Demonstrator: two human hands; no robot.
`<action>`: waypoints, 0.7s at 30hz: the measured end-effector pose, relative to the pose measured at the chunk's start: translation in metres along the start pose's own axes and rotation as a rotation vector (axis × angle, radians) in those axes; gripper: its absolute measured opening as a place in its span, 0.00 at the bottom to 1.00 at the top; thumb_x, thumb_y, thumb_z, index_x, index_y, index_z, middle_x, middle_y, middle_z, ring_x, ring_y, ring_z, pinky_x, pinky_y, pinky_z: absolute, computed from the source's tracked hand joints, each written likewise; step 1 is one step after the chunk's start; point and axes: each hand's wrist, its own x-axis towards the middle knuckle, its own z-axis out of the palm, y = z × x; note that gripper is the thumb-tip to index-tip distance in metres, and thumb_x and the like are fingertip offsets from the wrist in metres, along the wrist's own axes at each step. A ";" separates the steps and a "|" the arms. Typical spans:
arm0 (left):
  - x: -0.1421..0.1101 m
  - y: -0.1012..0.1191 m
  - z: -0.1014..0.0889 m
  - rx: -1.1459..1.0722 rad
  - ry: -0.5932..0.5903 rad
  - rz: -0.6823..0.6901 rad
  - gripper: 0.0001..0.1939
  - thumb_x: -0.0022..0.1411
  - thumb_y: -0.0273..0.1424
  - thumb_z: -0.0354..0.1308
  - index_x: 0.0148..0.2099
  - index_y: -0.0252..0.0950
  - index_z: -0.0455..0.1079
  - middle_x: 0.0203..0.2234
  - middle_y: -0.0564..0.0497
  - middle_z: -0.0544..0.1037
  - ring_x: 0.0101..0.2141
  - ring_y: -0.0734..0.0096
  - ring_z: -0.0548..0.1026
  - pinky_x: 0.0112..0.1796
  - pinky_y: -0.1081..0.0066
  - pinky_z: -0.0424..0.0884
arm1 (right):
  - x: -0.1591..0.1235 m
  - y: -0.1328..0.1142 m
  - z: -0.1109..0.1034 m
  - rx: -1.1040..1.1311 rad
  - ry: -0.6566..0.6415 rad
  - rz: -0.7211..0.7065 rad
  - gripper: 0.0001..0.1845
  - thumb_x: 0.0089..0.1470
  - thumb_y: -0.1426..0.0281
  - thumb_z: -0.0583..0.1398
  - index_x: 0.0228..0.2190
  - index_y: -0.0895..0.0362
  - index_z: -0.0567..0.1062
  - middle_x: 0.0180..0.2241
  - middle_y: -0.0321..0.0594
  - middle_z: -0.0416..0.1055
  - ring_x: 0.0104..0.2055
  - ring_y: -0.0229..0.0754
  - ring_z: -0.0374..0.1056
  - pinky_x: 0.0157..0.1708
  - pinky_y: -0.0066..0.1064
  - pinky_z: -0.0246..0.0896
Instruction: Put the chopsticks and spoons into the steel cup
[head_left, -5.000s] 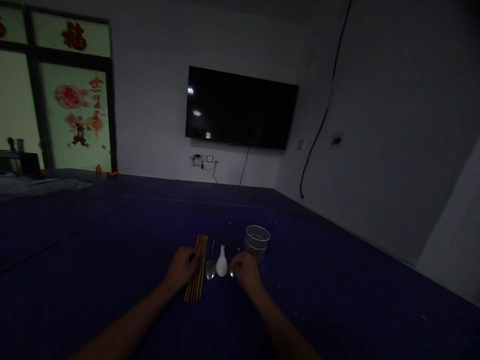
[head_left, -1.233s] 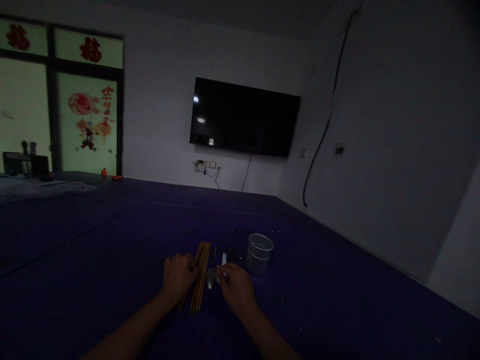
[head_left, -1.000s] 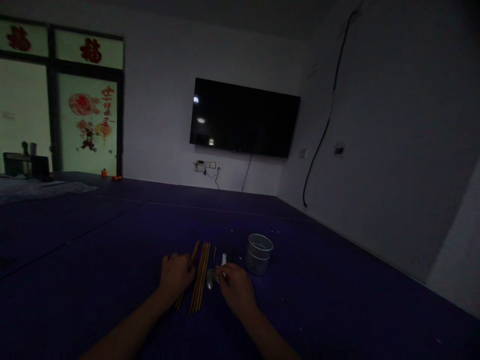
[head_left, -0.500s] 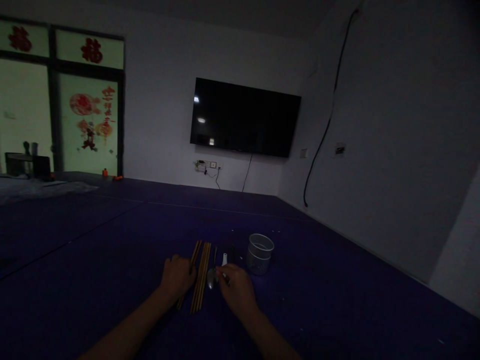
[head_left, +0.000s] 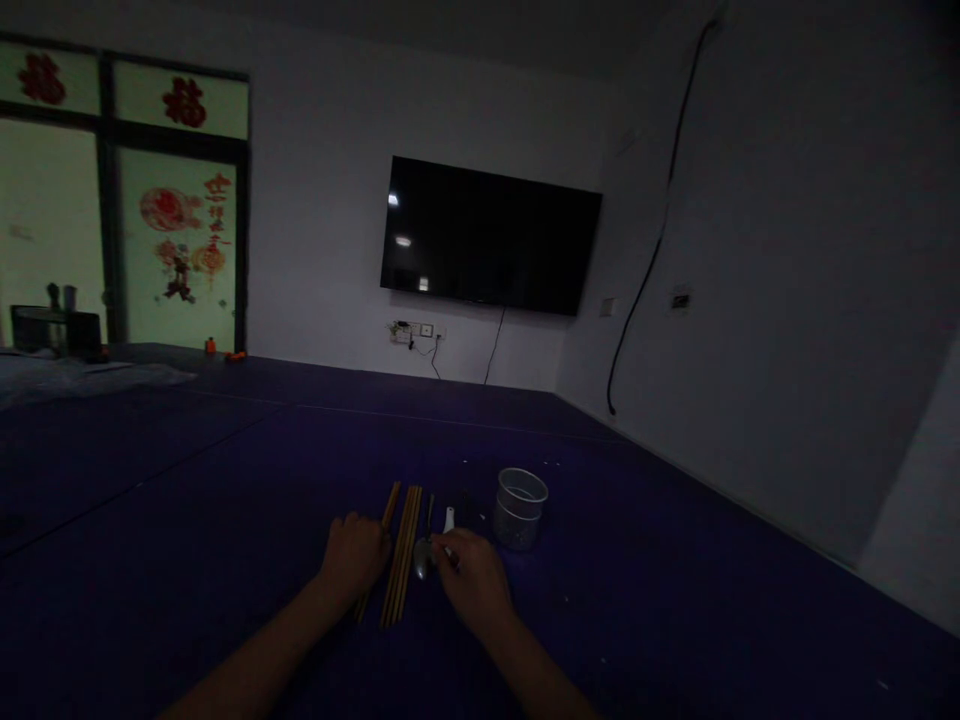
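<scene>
My left hand (head_left: 356, 555) is closed around a pair of chopsticks (head_left: 391, 505), whose ends show above and below the fist. Just right of it, several more chopsticks (head_left: 405, 560) lie side by side on the purple surface. A metal spoon (head_left: 421, 560) rests beside them, bowl toward me. My right hand (head_left: 474, 580) is pinched next to that spoon, its fingertips close to the bowl; what they hold is too dark to make out. A white handle (head_left: 449, 518) sticks out beyond these fingers, the rest covered by the hand. Right of the hand stands a metal cup (head_left: 519, 510).
The purple surface (head_left: 637, 600) reaches to the walls, with small white specks on it. Clear plastic sheeting (head_left: 90, 378) and small orange items (head_left: 235, 356) lie at the far left. A television (head_left: 491, 238) hangs on the back wall; a black cable (head_left: 652, 265) runs down the right wall.
The far ends of the chopsticks in my left hand have come closer together. My right hand, the spoon and the cup stay where they were.
</scene>
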 end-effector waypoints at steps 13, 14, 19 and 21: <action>0.001 -0.002 -0.002 0.033 -0.005 0.003 0.17 0.59 0.30 0.45 0.36 0.30 0.76 0.34 0.37 0.79 0.39 0.49 0.75 0.40 0.55 0.65 | 0.000 -0.001 -0.001 0.020 0.025 -0.019 0.16 0.58 0.69 0.51 0.35 0.55 0.79 0.33 0.40 0.76 0.34 0.39 0.70 0.35 0.28 0.57; 0.001 -0.002 -0.002 0.035 -0.005 0.004 0.17 0.59 0.30 0.45 0.36 0.30 0.76 0.34 0.37 0.79 0.39 0.50 0.75 0.40 0.55 0.66 | 0.000 -0.001 -0.001 0.018 0.024 -0.020 0.16 0.58 0.69 0.51 0.35 0.55 0.79 0.32 0.40 0.75 0.34 0.40 0.70 0.35 0.28 0.57; 0.001 0.000 -0.005 0.044 -0.012 -0.016 0.17 0.58 0.29 0.45 0.36 0.30 0.76 0.33 0.37 0.79 0.39 0.52 0.75 0.40 0.57 0.66 | 0.000 -0.002 -0.002 0.019 0.024 -0.006 0.16 0.58 0.68 0.51 0.34 0.54 0.79 0.32 0.40 0.75 0.33 0.39 0.70 0.34 0.28 0.58; 0.000 0.000 -0.006 0.041 -0.015 -0.009 0.17 0.58 0.29 0.44 0.36 0.30 0.76 0.33 0.37 0.79 0.39 0.52 0.75 0.40 0.57 0.66 | 0.000 -0.002 -0.002 0.024 0.017 0.000 0.16 0.58 0.67 0.51 0.35 0.54 0.79 0.32 0.40 0.75 0.33 0.40 0.70 0.35 0.28 0.58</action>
